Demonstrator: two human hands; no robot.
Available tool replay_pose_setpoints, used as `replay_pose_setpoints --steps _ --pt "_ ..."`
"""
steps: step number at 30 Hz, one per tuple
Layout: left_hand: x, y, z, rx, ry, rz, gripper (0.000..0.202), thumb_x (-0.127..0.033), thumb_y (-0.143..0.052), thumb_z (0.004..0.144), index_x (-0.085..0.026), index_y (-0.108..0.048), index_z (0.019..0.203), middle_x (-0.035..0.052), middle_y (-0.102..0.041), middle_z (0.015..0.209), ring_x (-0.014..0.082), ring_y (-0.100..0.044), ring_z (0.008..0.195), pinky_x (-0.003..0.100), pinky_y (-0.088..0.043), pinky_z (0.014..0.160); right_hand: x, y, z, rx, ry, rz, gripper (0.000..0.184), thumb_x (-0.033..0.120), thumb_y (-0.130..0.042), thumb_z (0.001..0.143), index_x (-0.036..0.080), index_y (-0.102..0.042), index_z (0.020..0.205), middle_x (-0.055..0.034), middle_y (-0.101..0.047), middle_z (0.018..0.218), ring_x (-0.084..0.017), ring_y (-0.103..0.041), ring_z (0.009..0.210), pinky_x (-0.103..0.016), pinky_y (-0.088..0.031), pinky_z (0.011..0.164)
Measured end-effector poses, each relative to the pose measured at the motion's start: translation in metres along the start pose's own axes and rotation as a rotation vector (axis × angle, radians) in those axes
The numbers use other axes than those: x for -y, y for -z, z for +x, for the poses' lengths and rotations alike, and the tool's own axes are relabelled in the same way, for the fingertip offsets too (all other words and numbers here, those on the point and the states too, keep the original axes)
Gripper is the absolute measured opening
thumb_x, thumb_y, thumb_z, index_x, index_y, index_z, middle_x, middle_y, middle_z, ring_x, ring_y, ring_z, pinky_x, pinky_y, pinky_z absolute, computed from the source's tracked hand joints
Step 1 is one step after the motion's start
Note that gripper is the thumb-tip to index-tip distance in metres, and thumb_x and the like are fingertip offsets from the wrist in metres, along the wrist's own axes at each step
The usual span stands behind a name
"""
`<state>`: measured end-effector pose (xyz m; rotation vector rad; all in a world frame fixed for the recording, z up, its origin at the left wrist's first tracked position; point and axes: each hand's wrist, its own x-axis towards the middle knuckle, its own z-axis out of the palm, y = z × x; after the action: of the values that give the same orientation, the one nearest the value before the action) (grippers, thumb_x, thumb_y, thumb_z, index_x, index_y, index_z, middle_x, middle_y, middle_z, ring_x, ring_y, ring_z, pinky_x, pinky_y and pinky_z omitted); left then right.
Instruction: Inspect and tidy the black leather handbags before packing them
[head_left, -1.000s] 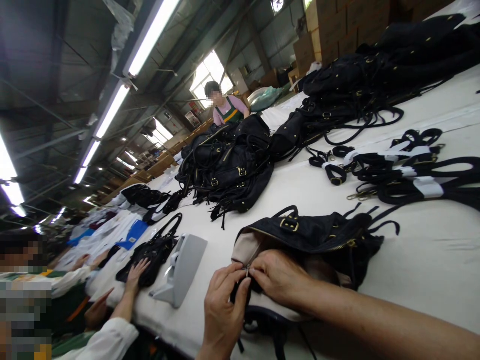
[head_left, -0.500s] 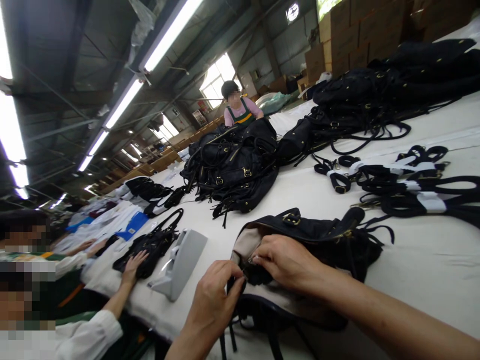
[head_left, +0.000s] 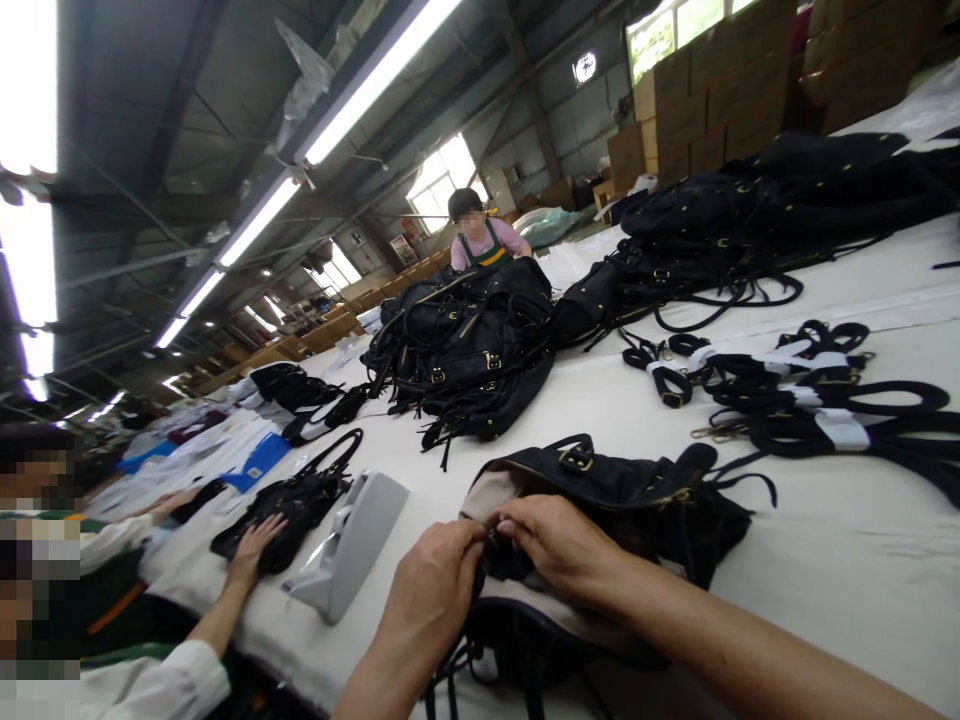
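Observation:
A black handbag (head_left: 622, 470) with beige lining lies on its side on the white table, its mouth gaping toward me. At that mouth, my left hand (head_left: 431, 585) pinches a small dark part of the bag between thumb and fingers. Close against it, my right hand (head_left: 559, 545) reaches into the opening from the right, its fingertips pinched on the same dark area. Exactly which part they grip is too small and covered to make out. A gold buckle (head_left: 576, 458) shows on the upper side; dark straps hang below the bag.
Bundled black straps (head_left: 810, 395) with white wraps lie to the right. Beyond are heaped black bags (head_left: 465, 340) and a person (head_left: 487, 240). Leftward stand a grey tape dispenser (head_left: 349, 545) and another black bag (head_left: 300, 510) under a co-worker's hand (head_left: 259, 545).
My fingertips have drawn closer together at the bag's mouth, the right hand shifting slightly left. The view has tilted a little; the bag stays in place on the table.

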<state>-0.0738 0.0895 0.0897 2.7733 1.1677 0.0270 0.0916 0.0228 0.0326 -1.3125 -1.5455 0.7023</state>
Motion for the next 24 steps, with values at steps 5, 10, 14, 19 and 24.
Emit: replay_pose_setpoints --steps 5,10,14,19,24 --pt "-0.016 0.011 0.001 -0.008 0.013 0.087 0.026 -0.018 -0.035 0.091 -0.021 -0.06 0.082 0.0062 -0.064 0.086 0.0237 -0.061 0.083 0.036 -0.045 0.074 -0.004 -0.002 0.001 -0.123 0.034 0.026 0.03 0.024 -0.04 0.094 0.014 -0.068 0.098 -0.0065 -0.063 0.082 -0.016 -0.056 0.074 -0.027 -0.044 0.072" --pt "-0.017 0.021 -0.003 -0.139 0.06 -0.317 0.015 -0.031 -0.047 0.087 -0.021 -0.056 0.08 0.001 -0.061 0.078 0.0159 -0.058 0.068 0.027 -0.043 0.062 -0.003 0.003 0.003 -0.191 -0.089 0.289 0.034 0.032 -0.046 0.091 0.015 -0.069 0.11 -0.0091 -0.068 0.099 -0.021 -0.06 0.092 -0.034 -0.045 0.087" --pt "-0.016 0.003 -0.004 -0.154 0.192 -0.932 0.026 -0.043 -0.054 0.083 -0.018 -0.052 0.078 0.005 -0.066 0.093 0.0108 -0.058 0.059 0.022 -0.042 0.051 -0.004 0.0 0.002 -0.18 -0.137 0.389 0.036 0.037 -0.052 0.087 0.016 -0.071 0.109 -0.007 -0.066 0.086 -0.02 -0.058 0.081 -0.035 -0.045 0.08" --pt "-0.022 -0.021 -0.001 -0.213 0.24 -1.209 0.029 -0.043 -0.064 0.077 -0.015 -0.057 0.079 -0.0012 -0.061 0.068 0.0047 -0.048 0.048 0.016 -0.035 0.047 -0.009 -0.009 -0.001 -0.222 -0.095 0.352 0.036 0.035 -0.049 0.088 0.017 -0.069 0.112 -0.0033 -0.056 0.075 -0.016 -0.053 0.07 -0.029 -0.043 0.067" --pt "-0.022 -0.029 -0.003 -0.228 0.228 -1.163 0.033 -0.047 -0.068 0.075 -0.014 -0.064 0.079 -0.0018 -0.058 0.063 0.0061 -0.046 0.055 0.016 -0.038 0.052 -0.008 -0.012 -0.003 -0.26 -0.004 0.279 0.036 0.032 -0.044 0.091 0.017 -0.068 0.114 -0.0038 -0.054 0.078 -0.015 -0.052 0.072 -0.029 -0.044 0.071"
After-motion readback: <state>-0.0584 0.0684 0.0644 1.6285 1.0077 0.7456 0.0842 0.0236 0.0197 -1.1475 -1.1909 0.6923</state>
